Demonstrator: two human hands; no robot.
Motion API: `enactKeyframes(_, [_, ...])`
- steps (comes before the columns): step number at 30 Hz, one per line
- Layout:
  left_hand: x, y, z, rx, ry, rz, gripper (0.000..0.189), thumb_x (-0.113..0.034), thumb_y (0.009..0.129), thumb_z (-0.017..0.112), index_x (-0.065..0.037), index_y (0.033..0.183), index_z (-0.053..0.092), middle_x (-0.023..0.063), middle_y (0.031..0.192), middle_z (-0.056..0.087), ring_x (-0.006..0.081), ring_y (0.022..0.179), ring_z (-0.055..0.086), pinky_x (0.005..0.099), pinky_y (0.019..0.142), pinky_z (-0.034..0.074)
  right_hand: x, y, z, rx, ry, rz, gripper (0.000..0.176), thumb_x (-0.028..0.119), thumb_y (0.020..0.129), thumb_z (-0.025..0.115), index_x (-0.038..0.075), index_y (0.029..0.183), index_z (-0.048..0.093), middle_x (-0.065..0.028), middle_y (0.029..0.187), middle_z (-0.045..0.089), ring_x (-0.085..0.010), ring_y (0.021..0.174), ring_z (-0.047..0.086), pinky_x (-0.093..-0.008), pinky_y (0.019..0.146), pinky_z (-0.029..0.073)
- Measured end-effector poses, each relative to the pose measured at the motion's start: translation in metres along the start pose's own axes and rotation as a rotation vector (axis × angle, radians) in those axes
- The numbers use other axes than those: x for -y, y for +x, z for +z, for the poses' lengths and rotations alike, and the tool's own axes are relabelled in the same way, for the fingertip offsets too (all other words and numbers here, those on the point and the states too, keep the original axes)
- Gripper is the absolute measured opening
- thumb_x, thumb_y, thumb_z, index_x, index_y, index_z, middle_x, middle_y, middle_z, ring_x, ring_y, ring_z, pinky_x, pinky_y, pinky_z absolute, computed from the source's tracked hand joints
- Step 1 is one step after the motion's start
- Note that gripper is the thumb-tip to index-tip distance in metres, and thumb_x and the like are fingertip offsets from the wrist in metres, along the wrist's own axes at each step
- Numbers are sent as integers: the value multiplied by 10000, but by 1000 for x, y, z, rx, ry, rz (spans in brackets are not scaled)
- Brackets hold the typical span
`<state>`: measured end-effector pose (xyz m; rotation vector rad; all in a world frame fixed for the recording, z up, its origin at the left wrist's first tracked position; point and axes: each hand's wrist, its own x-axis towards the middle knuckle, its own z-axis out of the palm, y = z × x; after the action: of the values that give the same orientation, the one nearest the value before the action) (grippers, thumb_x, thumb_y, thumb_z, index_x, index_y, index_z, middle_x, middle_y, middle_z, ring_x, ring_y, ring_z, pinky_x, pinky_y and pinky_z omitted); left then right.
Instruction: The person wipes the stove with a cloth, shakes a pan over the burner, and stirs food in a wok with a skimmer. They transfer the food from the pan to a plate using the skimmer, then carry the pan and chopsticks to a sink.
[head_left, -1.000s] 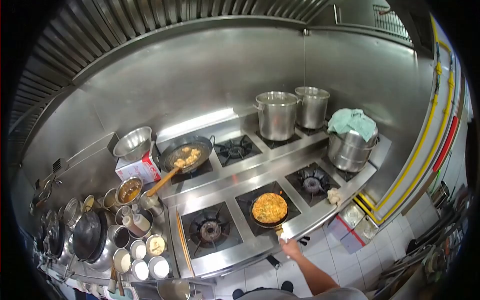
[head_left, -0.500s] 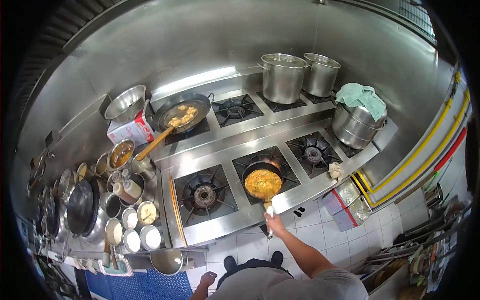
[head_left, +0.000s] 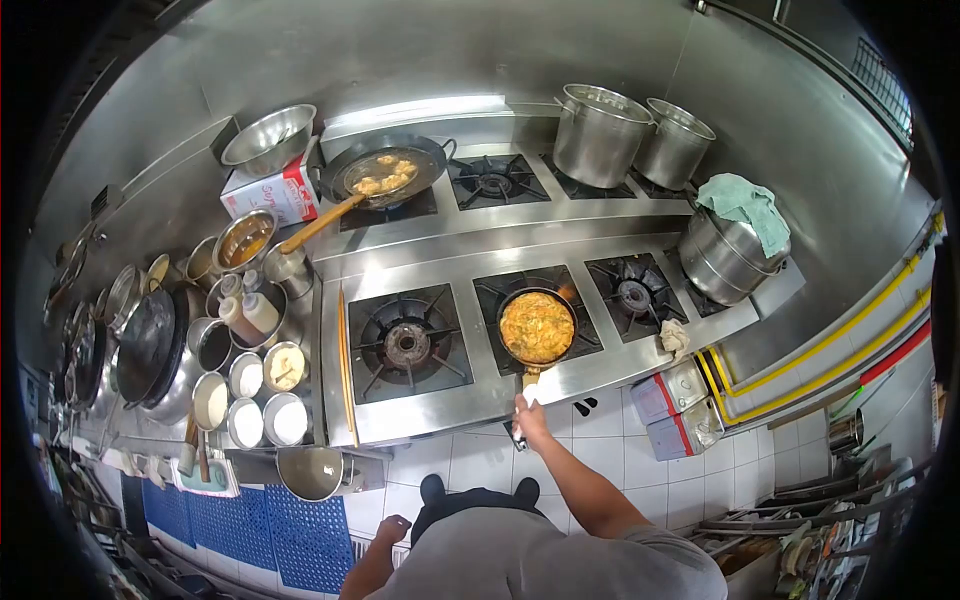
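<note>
My right hand (head_left: 531,420) is closed around the handle of a small dark frying pan (head_left: 538,364), with something pale, perhaps a cloth, at the grip. The pan is over a front burner. A round yellow-orange omelette (head_left: 537,327) with bits mixed in covers most of its base. A small flame shows at the pan's far right edge. My left hand (head_left: 394,528) hangs low beside my body, away from the stove. Its fingers look curled, and nothing shows in them.
A wok (head_left: 420,160) with fried pieces on a wooden-handled strainer (head_left: 330,220) stands back left. Long chopsticks (head_left: 346,370) lie along the stove's left edge. Tall pots (head_left: 601,135) and a towel-topped steamer (head_left: 722,262) stand right. Seasoning containers (head_left: 289,418) crowd the left counter.
The omelette was blurred and shifted toward the handle side; now it lies flat across the pan, which looks more level. The camera view has shifted slightly. My right hand keeps its grip.
</note>
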<state>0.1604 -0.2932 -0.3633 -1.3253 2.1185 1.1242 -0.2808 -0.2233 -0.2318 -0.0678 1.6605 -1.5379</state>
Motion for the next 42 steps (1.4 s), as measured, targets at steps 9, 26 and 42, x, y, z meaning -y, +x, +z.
enactKeyframes(9, [-10,12,2,-40,-44,55,272,-362,777,585,-161,930,685,154,1008,643,326,961,604,392,854,479,24,14,-18,-115,-110,-51,305,355,879,571,80,898,440,-18,569,435,-139,414,431,-305,379,391])
enactKeyframes(26, [-2,27,15,39,15,-27,380,-340,775,498,-39,942,660,202,988,636,365,902,610,436,778,489,35,18,-32,19,-43,105,302,411,875,549,152,865,393,10,560,373,-126,410,362,-274,368,312])
enactKeyframes(42, [-15,-8,24,15,-126,-156,350,-304,754,493,-50,938,648,175,922,650,334,842,631,434,730,499,40,38,-9,31,-187,23,423,302,875,561,36,1197,496,-109,999,592,-227,869,580,-361,736,478])
